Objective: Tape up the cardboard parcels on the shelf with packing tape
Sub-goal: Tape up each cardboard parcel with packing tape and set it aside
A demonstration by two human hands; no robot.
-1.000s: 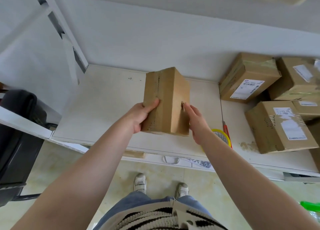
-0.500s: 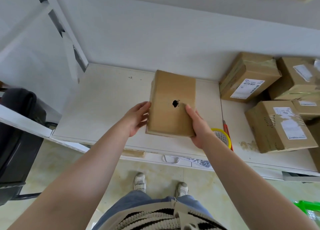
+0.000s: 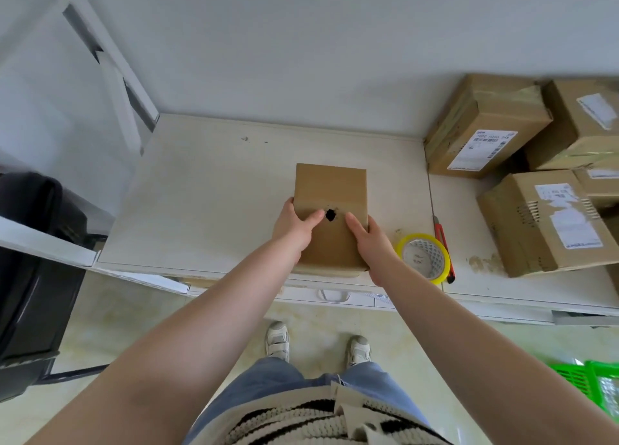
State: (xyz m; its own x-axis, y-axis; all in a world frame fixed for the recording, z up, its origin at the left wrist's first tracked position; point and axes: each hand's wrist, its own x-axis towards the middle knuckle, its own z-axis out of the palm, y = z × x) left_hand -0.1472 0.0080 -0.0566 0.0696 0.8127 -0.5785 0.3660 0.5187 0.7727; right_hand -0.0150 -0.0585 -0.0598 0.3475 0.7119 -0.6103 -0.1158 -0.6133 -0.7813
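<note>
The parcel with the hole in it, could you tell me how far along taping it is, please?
Done: stacked parcels at right already carry tape. In hand: left hand and right hand hold the holed box flat on the shelf. Left: tape roll lies untouched; no tape visible on this box.

Bare shelf is lying open to the left of and behind the small box, giving a hand room to pass there as far as the back wall. On the right the way is narrowing: a tape roll and a red cutter are sitting just beside the box near the front edge. Beyond them, stacked parcels are filling the right end, from the front to the far corner.
</note>
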